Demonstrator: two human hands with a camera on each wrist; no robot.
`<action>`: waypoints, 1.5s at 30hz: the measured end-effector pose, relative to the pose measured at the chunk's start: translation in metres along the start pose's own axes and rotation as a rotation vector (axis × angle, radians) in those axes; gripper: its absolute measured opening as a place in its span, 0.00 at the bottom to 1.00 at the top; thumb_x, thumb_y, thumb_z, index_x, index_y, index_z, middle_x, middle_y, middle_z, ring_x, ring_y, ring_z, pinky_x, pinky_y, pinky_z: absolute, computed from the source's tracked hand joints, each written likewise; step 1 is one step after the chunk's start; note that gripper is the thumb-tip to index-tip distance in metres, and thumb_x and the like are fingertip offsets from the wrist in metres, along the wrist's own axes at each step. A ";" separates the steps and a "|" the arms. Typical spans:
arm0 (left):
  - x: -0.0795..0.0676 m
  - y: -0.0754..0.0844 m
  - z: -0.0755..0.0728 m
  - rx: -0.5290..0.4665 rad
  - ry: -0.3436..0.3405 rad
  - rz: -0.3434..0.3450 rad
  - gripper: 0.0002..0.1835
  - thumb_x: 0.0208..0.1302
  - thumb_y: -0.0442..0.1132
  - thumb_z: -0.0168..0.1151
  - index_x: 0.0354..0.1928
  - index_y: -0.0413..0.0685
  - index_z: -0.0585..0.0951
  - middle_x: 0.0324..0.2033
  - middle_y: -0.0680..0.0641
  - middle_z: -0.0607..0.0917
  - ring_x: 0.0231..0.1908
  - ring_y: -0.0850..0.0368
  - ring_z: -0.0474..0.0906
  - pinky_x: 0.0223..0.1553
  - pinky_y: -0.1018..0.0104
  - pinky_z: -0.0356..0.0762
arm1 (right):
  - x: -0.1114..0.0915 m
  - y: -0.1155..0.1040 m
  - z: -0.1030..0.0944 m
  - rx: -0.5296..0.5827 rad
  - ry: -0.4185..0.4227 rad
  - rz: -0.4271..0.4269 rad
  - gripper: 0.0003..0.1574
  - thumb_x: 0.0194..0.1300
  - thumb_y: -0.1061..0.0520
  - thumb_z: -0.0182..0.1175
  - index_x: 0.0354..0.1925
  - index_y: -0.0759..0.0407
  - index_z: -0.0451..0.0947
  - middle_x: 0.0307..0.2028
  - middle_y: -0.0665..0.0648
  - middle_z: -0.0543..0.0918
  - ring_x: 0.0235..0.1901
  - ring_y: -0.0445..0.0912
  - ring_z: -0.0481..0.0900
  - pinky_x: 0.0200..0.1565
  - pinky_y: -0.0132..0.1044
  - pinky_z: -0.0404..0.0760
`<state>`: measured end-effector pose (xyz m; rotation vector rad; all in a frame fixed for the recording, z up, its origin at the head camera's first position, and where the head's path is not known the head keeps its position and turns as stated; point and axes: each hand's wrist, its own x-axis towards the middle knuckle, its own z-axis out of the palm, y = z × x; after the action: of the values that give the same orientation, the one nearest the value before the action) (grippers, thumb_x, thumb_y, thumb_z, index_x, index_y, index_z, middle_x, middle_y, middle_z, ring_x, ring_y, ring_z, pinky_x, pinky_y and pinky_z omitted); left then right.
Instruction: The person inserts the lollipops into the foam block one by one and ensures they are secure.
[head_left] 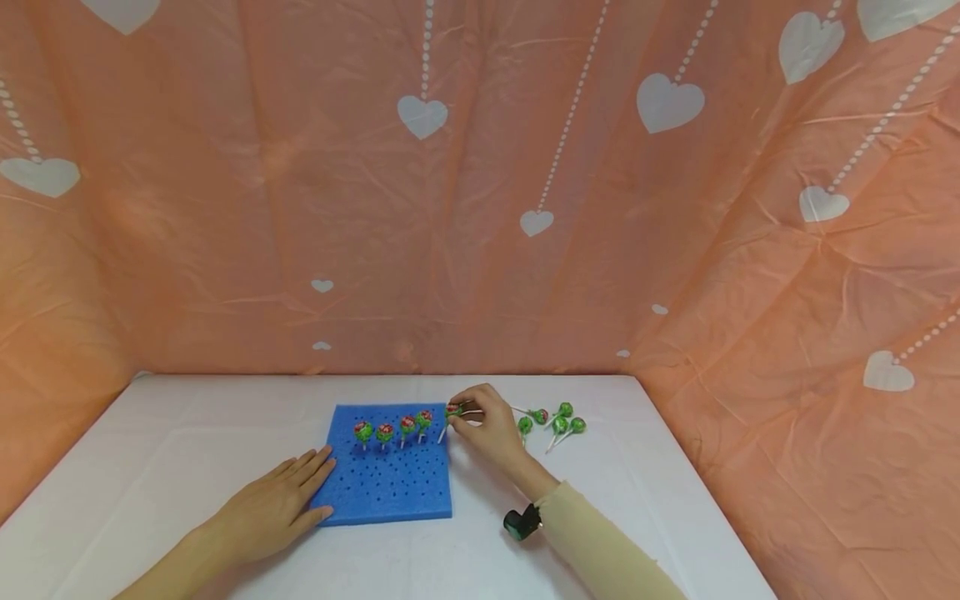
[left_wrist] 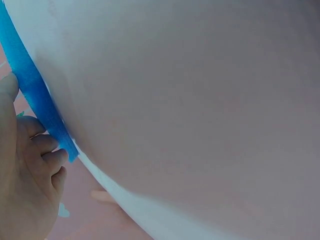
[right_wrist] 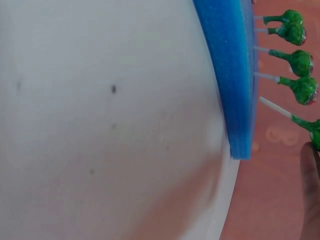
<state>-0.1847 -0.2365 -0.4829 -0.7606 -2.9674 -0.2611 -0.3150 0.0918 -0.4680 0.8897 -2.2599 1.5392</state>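
Observation:
A blue foam board dotted with small holes lies flat on the table. Several lollipops in green and red wrappers, such as the leftmost lollipop, stand in a row across its far half, sticks down in the foam. My left hand rests along the board's left edge with fingers extended; the left wrist view shows the fingers at the foam's side. With thumb and fingers my right hand pinches another lollipop by its wrapped head. Its stick slants down over the board's right edge, and the right wrist view shows the stick tip free.
Several loose lollipops lie on the white tablecloth right of the board, beside my right hand. An orange curtain with white hearts hangs behind the table and along both sides.

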 end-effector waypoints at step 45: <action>0.001 0.002 -0.003 0.007 -0.008 0.003 0.38 0.78 0.58 0.55 0.71 0.31 0.72 0.73 0.31 0.69 0.72 0.30 0.66 0.71 0.36 0.66 | 0.001 -0.003 0.006 -0.121 -0.179 0.073 0.08 0.72 0.65 0.66 0.48 0.62 0.85 0.48 0.57 0.80 0.49 0.50 0.87 0.53 0.31 0.85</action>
<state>-0.1841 -0.2347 -0.4799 -0.7669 -2.9731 -0.2474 -0.3132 0.0852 -0.4675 0.9553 -2.5069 1.3838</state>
